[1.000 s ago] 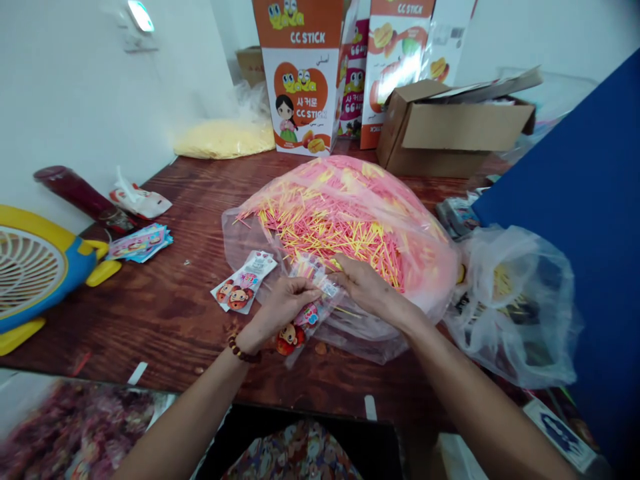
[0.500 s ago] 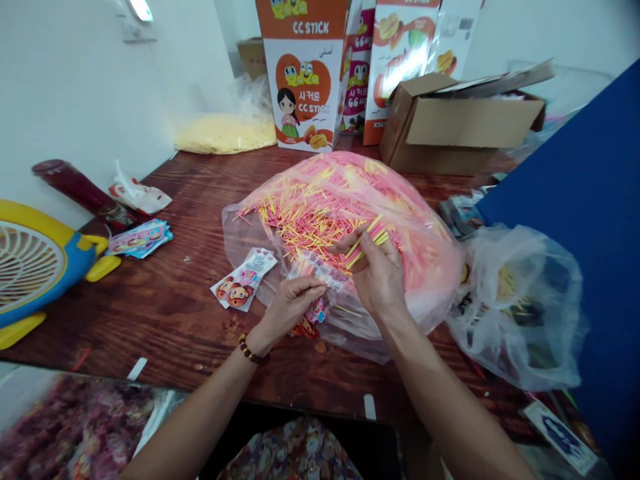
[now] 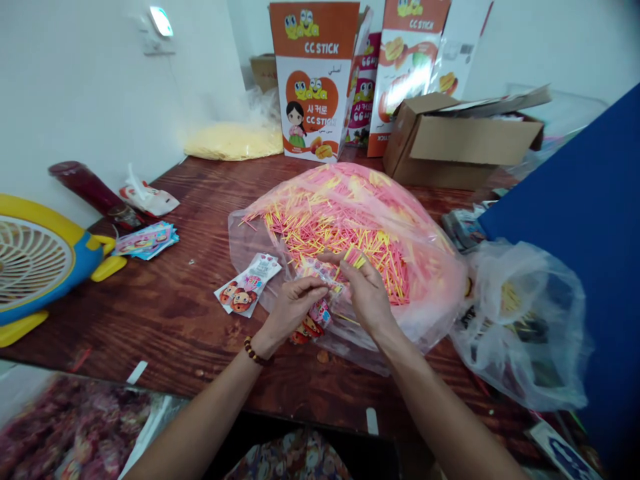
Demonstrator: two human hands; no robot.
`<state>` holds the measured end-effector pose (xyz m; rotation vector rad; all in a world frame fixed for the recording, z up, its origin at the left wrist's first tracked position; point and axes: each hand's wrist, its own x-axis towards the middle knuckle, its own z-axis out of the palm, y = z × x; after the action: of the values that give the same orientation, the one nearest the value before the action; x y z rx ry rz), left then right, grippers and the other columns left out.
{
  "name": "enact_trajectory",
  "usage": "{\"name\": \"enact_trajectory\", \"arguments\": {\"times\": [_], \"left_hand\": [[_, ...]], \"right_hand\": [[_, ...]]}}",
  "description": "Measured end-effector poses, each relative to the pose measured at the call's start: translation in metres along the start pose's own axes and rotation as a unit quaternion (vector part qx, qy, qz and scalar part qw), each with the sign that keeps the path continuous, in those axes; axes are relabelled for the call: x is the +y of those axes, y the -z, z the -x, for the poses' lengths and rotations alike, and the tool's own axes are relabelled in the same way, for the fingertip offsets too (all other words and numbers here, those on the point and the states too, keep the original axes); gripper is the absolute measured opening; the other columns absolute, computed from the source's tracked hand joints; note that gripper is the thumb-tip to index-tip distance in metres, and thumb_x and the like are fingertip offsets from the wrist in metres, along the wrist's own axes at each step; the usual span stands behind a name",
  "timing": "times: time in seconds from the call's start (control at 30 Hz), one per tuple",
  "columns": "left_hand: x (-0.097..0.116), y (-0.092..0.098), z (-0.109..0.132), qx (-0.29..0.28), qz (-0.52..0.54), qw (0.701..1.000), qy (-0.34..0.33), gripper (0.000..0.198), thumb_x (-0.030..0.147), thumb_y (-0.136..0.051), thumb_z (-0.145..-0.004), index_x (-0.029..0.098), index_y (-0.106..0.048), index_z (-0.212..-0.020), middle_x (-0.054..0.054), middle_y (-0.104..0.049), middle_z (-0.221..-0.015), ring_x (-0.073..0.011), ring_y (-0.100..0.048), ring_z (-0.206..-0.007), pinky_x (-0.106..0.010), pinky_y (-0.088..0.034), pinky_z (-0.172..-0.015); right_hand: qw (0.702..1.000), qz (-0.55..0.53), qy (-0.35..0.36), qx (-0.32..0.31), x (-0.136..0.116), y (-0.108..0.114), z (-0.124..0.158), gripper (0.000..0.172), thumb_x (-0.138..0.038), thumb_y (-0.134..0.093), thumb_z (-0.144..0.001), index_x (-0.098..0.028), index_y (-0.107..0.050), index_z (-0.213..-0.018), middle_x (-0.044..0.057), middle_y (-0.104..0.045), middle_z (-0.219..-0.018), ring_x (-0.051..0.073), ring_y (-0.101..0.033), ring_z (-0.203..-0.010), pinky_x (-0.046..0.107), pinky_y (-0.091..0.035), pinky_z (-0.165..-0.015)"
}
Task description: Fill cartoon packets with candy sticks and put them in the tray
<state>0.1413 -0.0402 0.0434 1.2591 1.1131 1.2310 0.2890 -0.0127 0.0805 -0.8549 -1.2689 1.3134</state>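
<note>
The small pkt (image 3: 321, 312) is in the L hand (image 3: 293, 303), over the near edge of the big bag (image 3: 430, 280). It's see-thru w/ a bright pic on it. L thumb & fingers pinch it tight. Count the clock from this pkt, w/ 12 pointing away from the person. At approx 2, just by it, the R hand (image 3: 369, 297) has a bunch of sticks (image 3: 355, 257), pink & yellow, held narrow btwn thumb & fingers. Can't tell if they touch the pkt.

The big bag goes from 12 to 2, thin & see-thru, w/ lots of loose sticks (image 3: 325, 227) in it, same colors. At 9, near the L hand, flat pkts (image 3: 247, 287) lie on the brown table (image 3: 165, 327). Brown beads (image 3: 256, 351) go round the L wrist, at 8.

Further out: a clear bag (image 3: 520, 360) at 3, w/ some yellow bits; an open brown box (image 3: 465, 143) btwn 1 & 2; a tall "CC STICK" box (image 3: 313, 80) at 12; a pale yellow bag (image 3: 235, 141) at 11. At 10 there's a dark red bottle (image 3: 87, 187) & a tissue pk (image 3: 153, 200). A yellow & blue fan (image 3: 37, 257) is at 9, far off.
</note>
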Motion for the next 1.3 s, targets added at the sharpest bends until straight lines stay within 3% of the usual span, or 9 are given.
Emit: {"name": "enact_trajectory", "arguments": {"times": [0.17, 0.33, 0.57, 0.73, 1.0, 1.3], "left_hand": [[-0.001, -0.001, -0.007, 0.003, 0.046, 0.999, 0.021, 0.026, 0.040, -0.076, -0.075, 0.015, -0.073, -0.083, -0.002, -0.069, -0.081, -0.0134, -0.058, -0.075, -0.025, -0.048, -0.074], [0.007, -0.002, -0.014, 0.002, 0.065, 0.998, 0.009, 0.024, 0.038, -0.076, -0.075, 0.015, -0.071, -0.079, 0.000, -0.065, -0.076, -0.0109, -0.053, -0.070, -0.024, -0.045, -0.071], [0.010, 0.001, -0.021, 0.011, 0.079, 0.997, -0.001, 0.023, 0.038, -0.075, -0.076, 0.015, -0.072, -0.082, 0.001, -0.064, -0.077, -0.0110, -0.053, -0.072, -0.023, -0.044, -0.072], [0.008, 0.004, -0.022, 0.007, 0.101, 0.995, 0.018, 0.028, 0.044, -0.071, -0.080, 0.016, -0.074, -0.084, -0.001, -0.067, -0.079, -0.0135, -0.056, -0.073, -0.026, -0.046, -0.074], [0.006, 0.008, -0.027, 0.039, 0.109, 0.993, -0.015, 0.026, 0.042, -0.073, -0.079, 0.017, -0.077, -0.083, -0.001, -0.070, -0.082, -0.0138, -0.058, -0.077, -0.026, -0.046, -0.077], [0.008, 0.011, -0.034, 0.076, 0.150, 0.985, -0.047, 0.027, 0.043, -0.073, -0.079, 0.019, -0.078, -0.089, -0.002, -0.072, -0.085, -0.0157, -0.062, -0.082, -0.029, -0.048, -0.083]], "right_hand": [[0.999, -0.045, -0.010, -0.018, -0.002, 0.006, -0.007, 0.023, -0.039, -0.057, -0.093, -0.024, -0.068, -0.105, 0.005, -0.074, -0.112, 0.021, -0.065, -0.111, 0.040, -0.044, -0.104], [0.997, 0.053, -0.010, -0.050, -0.012, 0.010, -0.018, 0.023, -0.039, -0.060, -0.090, -0.023, -0.075, -0.096, 0.005, -0.075, -0.106, 0.021, -0.067, -0.104, 0.039, -0.046, -0.100], [0.992, 0.101, 0.028, -0.071, -0.027, 0.014, -0.029, 0.021, -0.033, -0.059, -0.090, -0.025, -0.078, -0.094, 0.003, -0.076, -0.101, 0.020, -0.068, -0.100, 0.036, -0.049, -0.094], [0.991, 0.126, 0.039, -0.029, -0.032, 0.009, -0.032, 0.022, -0.033, -0.059, -0.089, -0.025, -0.078, -0.092, 0.002, -0.077, -0.098, 0.021, -0.068, -0.100, 0.036, -0.050, -0.092], [0.970, 0.226, 0.087, 0.011, -0.022, 0.007, -0.033, 0.024, -0.042, -0.063, -0.087, -0.023, -0.076, -0.080, 0.003, -0.074, -0.084, 0.021, -0.066, -0.084, 0.036, -0.049, -0.084], [0.989, 0.128, 0.069, 0.003, -0.032, 0.009, -0.039, 0.018, -0.038, -0.067, -0.083, -0.022, -0.073, -0.091, 0.003, -0.074, -0.089, 0.019, -0.067, -0.085, 0.033, -0.052, -0.082]]}}
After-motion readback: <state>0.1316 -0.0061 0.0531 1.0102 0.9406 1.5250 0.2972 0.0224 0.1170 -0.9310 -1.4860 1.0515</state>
